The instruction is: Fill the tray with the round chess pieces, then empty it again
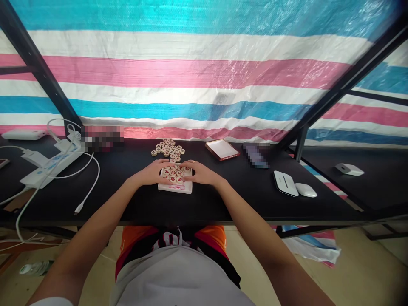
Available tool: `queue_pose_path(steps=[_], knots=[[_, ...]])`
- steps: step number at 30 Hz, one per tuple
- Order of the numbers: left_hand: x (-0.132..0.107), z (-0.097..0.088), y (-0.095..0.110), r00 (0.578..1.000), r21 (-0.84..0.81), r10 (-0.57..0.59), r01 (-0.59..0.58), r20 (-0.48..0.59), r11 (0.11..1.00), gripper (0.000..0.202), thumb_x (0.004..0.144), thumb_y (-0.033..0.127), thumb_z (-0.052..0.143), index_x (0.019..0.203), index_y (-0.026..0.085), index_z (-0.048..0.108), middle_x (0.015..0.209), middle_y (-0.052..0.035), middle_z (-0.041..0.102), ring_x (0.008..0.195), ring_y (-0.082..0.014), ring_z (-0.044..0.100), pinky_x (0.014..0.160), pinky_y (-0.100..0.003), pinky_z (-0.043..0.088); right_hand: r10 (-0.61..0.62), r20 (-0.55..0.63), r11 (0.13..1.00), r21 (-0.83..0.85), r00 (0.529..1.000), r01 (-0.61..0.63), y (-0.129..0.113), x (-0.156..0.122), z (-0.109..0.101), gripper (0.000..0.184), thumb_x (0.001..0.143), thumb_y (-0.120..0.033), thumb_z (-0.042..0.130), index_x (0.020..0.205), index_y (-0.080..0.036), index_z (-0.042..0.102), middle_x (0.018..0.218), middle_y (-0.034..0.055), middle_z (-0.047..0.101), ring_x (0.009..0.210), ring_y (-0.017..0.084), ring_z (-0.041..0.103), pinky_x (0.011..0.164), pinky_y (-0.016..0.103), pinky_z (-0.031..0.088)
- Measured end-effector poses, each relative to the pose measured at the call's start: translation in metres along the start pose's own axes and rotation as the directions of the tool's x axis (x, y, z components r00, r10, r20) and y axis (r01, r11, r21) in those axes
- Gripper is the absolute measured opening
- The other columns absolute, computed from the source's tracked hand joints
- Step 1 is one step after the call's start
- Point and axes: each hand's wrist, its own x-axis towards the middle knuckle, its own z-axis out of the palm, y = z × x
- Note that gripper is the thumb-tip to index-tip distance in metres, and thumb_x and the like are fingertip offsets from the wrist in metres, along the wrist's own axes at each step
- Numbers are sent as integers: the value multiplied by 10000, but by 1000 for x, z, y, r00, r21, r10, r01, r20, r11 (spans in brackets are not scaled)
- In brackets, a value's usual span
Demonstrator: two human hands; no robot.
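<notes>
A white box (175, 187) lies near the front of the black table, filled with rows of round Chinese chess pieces (173, 173) marked with red characters. My left hand (152, 173) curls around its left side, fingertips at the far edge. Around the right side wraps my right hand (204, 173), with a ring on one finger, its fingertips close to the left ones. Both hands are closed on the box; the far rim is partly covered by fingers. Just beyond them lies a loose pile of more chess pieces (168, 147), also round and pale.
Right of the pile rests an open box lid (222, 150), beside a blurred phone-like item (256, 156). A white case (286, 183) and mouse (306, 190) lie farther right. The power strip (51, 165) with trailing cables is on the left. Striped sheeting (191, 72) hangs behind.
</notes>
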Motion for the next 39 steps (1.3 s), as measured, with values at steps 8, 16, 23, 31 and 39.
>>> queue_pose_path(steps=[8,16,23,31,39], knots=[[-1,-1,2,1000,3,1,-1,-7,1000,722,710,564,674,1350,289,487,1443,-83,354,1321,-304,357,1106,-422,288,9,48,999,36,999,-11,3,0,0,689,710,-491,735,1325,-258,530,1287,86,506,1202,258,482,1056,428,360],[-1,-2,3,1000,-1,-7,7,-1,1000,726,715,568,664,1358,290,475,1453,-83,340,1332,-304,344,1106,-424,290,12,30,999,43,999,-13,4,0,1,682,700,-515,736,1313,-287,542,1281,76,504,1199,262,487,1051,433,368],[-2,-2,4,1000,9,4,-4,0,1000,729,705,587,667,1349,296,484,1446,-83,347,1322,-302,358,1105,-422,289,23,37,999,43,999,-25,2,0,1,697,703,-527,726,1322,-269,535,1292,84,496,1211,263,472,1060,431,355],[0,-1,1,1000,18,-6,6,4,1000,721,710,568,663,1355,299,483,1462,-75,336,1327,-327,346,1102,-440,291,21,36,999,28,999,-22,2,0,1,694,709,-514,726,1327,-262,534,1294,88,499,1207,259,481,1058,418,359],[-1,0,0,1000,-7,8,-8,-15,1000,765,672,609,688,1349,314,491,1456,-66,354,1318,-326,359,1098,-431,297,18,23,999,29,1000,-18,2,0,2,685,702,-498,741,1318,-273,544,1272,83,518,1191,263,496,1047,429,374]])
